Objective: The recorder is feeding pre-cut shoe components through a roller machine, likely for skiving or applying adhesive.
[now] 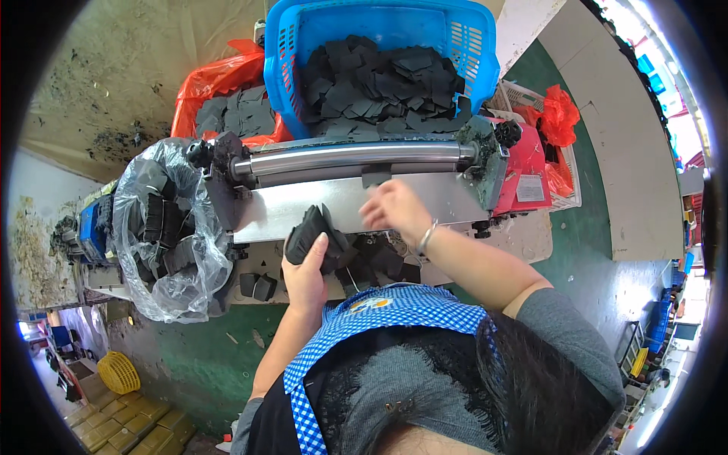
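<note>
My left hand point(305, 279) is closed around a fanned stack of thin black sheet pieces point(309, 233), its thumb pressed along the near side. In front of a roller machine, my right hand point(400, 211) hovers over the smooth metal feed plate point(292, 203), fingers apart and slightly curled, holding nothing I can see. Just beyond those fingertips a single black piece point(376, 177) lies on the plate, its far edge at the shiny steel roller point(349, 158). Beneath the plate, more black pieces point(379, 258) lie in a heap, partly hidden by my left hand and its stack.
Behind the roller stands a blue plastic basket point(485, 61) full of black pieces. A red bag point(216, 76) with more pieces is left of it. Clear plastic bag point(189, 280) with bundles hangs at the machine's left. A red machine housing point(523, 163) and white crate point(565, 199) are right.
</note>
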The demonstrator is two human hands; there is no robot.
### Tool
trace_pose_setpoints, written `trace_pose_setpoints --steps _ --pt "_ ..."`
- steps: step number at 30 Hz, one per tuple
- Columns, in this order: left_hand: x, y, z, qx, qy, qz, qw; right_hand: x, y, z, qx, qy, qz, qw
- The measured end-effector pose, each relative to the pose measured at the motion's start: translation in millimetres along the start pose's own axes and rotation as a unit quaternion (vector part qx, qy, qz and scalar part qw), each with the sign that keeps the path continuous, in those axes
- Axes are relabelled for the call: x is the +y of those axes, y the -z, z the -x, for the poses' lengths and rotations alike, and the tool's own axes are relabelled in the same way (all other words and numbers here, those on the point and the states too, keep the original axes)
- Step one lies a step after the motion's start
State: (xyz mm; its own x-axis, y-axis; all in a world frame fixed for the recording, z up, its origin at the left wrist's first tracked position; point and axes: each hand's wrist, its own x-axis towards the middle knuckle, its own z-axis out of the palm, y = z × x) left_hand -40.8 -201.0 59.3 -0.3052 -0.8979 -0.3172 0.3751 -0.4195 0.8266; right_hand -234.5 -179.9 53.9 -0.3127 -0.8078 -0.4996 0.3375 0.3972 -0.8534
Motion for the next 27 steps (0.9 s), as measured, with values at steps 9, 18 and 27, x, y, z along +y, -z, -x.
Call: trace_pose_setpoints --steps 9,18,27 --pt "14 -10 2 0.015 -0.007 0.040 0.999 3 1 -3 -0.016 -0.106 0.006 0.994" --pt "15 13 3 0.066 -0.029 0.022 0.997 -125 31 -51 -0.107 0.028 0.306 0.946" --pt "11 32 20 0.186 0.008 0.055 0.981 -214 144 -276 0.102 0.171 0.848 0.492"
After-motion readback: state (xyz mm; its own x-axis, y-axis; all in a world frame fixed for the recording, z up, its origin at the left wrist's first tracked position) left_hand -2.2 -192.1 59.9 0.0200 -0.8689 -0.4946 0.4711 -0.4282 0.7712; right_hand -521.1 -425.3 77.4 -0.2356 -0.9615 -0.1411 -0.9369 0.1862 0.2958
